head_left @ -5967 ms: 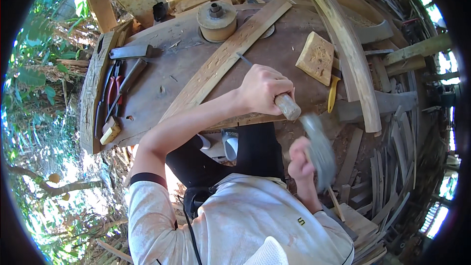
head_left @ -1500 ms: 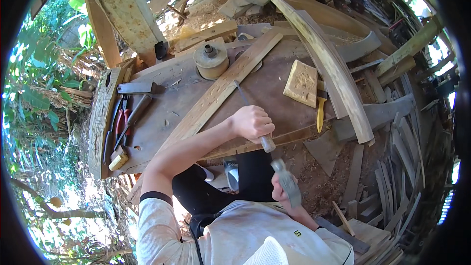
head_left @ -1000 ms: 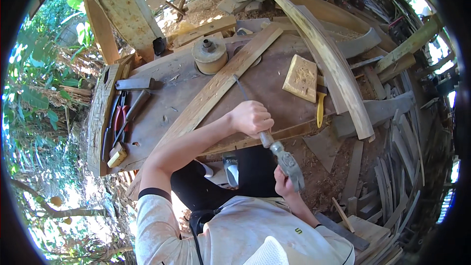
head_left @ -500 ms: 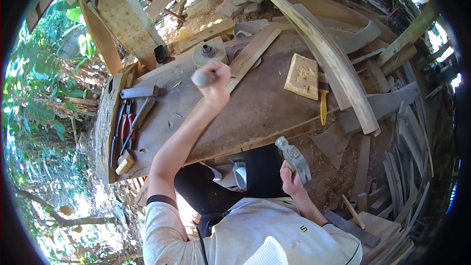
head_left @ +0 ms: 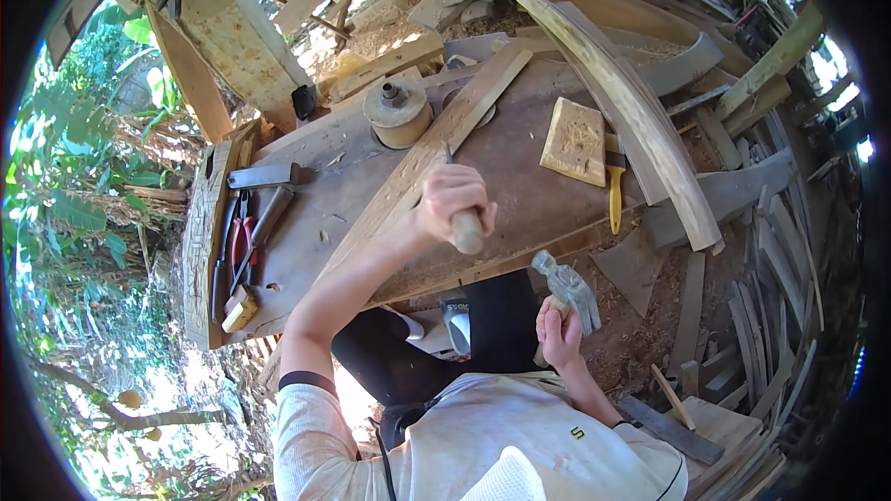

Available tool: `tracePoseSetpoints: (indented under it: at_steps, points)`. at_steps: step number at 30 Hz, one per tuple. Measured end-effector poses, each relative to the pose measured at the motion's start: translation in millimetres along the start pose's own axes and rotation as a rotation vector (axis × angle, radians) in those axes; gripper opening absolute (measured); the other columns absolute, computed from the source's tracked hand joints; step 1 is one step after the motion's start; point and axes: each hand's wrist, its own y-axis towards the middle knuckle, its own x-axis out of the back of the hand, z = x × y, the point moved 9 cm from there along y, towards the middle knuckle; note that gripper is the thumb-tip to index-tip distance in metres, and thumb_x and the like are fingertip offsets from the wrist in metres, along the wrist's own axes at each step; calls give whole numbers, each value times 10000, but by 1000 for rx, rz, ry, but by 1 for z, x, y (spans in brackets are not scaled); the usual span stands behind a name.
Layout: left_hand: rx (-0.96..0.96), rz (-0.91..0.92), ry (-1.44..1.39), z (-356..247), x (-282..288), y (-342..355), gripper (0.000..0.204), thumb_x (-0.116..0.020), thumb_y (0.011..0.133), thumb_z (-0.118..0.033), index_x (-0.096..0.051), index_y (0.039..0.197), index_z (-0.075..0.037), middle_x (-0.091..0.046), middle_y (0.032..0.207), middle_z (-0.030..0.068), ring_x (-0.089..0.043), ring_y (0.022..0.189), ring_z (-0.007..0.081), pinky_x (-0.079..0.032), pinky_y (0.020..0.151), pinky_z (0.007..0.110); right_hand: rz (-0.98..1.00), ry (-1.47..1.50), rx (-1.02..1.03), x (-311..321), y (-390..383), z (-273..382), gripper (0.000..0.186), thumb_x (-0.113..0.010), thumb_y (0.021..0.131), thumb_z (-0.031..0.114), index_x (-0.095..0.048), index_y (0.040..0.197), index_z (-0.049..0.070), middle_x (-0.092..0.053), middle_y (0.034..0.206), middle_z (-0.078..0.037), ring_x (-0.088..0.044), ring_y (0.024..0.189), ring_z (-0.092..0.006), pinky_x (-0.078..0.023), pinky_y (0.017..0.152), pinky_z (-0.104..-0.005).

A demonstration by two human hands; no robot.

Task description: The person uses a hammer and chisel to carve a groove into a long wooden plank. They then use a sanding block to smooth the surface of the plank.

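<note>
Two tools held: left grip (head_left: 452, 201) wraps the chisel (head_left: 468, 234) over the long board (head_left: 475, 102). Right grip (head_left: 559, 336) clasps the hammer (head_left: 569, 286), apart from the chisel.

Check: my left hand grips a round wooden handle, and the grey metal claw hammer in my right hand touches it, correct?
Not touching: the head view shows a gap between the grey metal claw hammer in your right hand and the round wooden handle in your left hand.

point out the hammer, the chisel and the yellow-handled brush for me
Hammer (head_left: 570, 289): head view, on its metal head.
Chisel (head_left: 467, 233): head view, on the butt end of its handle.
Yellow-handled brush (head_left: 615, 199): head view, on its handle.
</note>
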Motion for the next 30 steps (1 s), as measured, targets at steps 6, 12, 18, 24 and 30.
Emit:
tracePoseSetpoints:
  at_steps: [6, 12, 18, 24, 30]
  points:
    - [-164, 185, -4, -11, -29, -15, 300, -705, 665, 8, -434, 594, -99, -428, 544, 36, -451, 440, 230, -356, 418, 343, -1, 33, -40, -2, 0, -2, 349, -509, 1069, 379, -509, 949, 51, -455, 679, 20, -409, 515, -46, -348, 449, -210]
    - [-175, 301, 10, -10, -42, -23, 244, -722, 659, -142, -480, 633, -122, -463, 591, 21, -500, 500, 228, -394, 466, 353, 6, -313, 147, 2, -6, 19, 392, -521, 1043, 426, -506, 915, 55, -475, 679, -4, -431, 534, -88, -358, 483, -258]
    - [-117, 376, 21, 2, -49, -35, 299, -731, 615, -383, -569, 710, -150, -536, 658, 3, -580, 586, 235, -461, 542, 368, 56, -430, 496, -14, -15, 81, 145, -581, 900, 205, -554, 831, 79, -537, 691, -53, -519, 562, -246, -407, 525, -402]
    - [-148, 388, 2, 2, -53, -35, 303, -725, 633, -378, -544, 699, -144, -504, 644, 17, -567, 575, 236, -452, 532, 375, -26, -551, 536, -24, -10, 85, 242, -565, 947, 224, -572, 728, 123, -560, 645, -56, -542, 556, -256, -401, 519, -409]
    - [-162, 375, 35, 0, -55, -38, 322, -731, 636, -344, -491, 670, -133, -481, 636, 20, -547, 560, 232, -440, 522, 375, -27, -540, 422, -26, -5, 63, 303, -545, 982, 257, -534, 718, 109, -556, 646, -27, -555, 557, -224, -416, 515, -363]
